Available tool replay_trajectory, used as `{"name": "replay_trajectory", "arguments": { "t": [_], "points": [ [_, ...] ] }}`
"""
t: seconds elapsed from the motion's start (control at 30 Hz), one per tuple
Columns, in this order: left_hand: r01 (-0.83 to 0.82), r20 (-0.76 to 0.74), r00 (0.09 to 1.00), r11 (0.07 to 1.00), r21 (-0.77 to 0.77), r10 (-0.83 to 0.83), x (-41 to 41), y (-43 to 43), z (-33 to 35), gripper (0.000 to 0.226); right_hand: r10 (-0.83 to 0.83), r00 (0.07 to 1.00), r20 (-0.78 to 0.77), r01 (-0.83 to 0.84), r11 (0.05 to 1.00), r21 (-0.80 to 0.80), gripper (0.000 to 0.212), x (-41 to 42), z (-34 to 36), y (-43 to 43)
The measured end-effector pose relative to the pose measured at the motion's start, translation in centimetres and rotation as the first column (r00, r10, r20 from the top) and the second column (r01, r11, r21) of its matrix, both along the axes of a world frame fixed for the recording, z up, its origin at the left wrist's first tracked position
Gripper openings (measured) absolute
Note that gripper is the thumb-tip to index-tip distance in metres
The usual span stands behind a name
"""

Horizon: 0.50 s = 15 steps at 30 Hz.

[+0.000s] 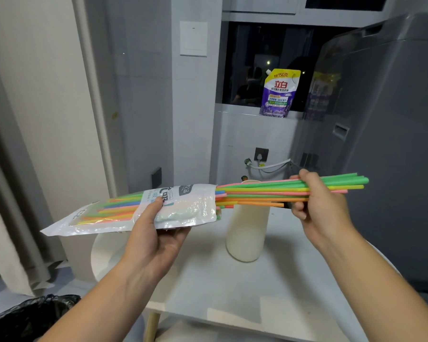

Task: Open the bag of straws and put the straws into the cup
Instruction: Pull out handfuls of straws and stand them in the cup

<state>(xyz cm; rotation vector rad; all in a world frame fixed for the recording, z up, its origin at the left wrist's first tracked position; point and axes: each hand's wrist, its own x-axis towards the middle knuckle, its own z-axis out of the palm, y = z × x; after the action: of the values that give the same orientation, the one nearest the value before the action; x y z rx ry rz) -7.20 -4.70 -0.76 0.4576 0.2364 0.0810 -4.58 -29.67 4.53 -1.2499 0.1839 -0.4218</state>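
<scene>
Two hands level | left hand (pixel 156 233) fingers clamp bag (pixel 124 213) | right hand (pixel 319 206) fingers pinch straws (pixel 265 191)

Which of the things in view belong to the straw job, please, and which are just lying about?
Job: bag of straws in the left hand; straws gripped by the right hand; cup on the table.
Lying about: detergent pouch, black bin bag.
</scene>
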Motion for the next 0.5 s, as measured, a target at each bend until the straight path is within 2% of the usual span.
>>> {"name": "replay_trajectory", "arguments": {
  "t": [0.17, 0.4, 0.5],
  "points": [
    [0.001, -0.015, 1.000, 1.000, 0.010, -0.001, 0.1, 0.0, -0.3, 0.023, 0.006, 1.000, 0.003, -0.006, 1.000, -0.010, 0.016, 0.2, 0.0, -0.4],
    [0.021, 0.020, 1.000, 1.000, -0.005, -0.021, -0.3, -0.4, -0.6, 0.035, 0.132, 0.990, -0.052, -0.134, 0.991, -0.030, 0.022, -0.6, -0.2, 1.1],
    [0.026, 0.023, 0.999, 0.999, -0.019, -0.026, -0.6, -0.6, -0.5, 0.032, 0.139, 0.989, -0.048, -0.141, 0.989, -0.046, 0.023, -0.8, -0.4, 1.9]
  ]
}}
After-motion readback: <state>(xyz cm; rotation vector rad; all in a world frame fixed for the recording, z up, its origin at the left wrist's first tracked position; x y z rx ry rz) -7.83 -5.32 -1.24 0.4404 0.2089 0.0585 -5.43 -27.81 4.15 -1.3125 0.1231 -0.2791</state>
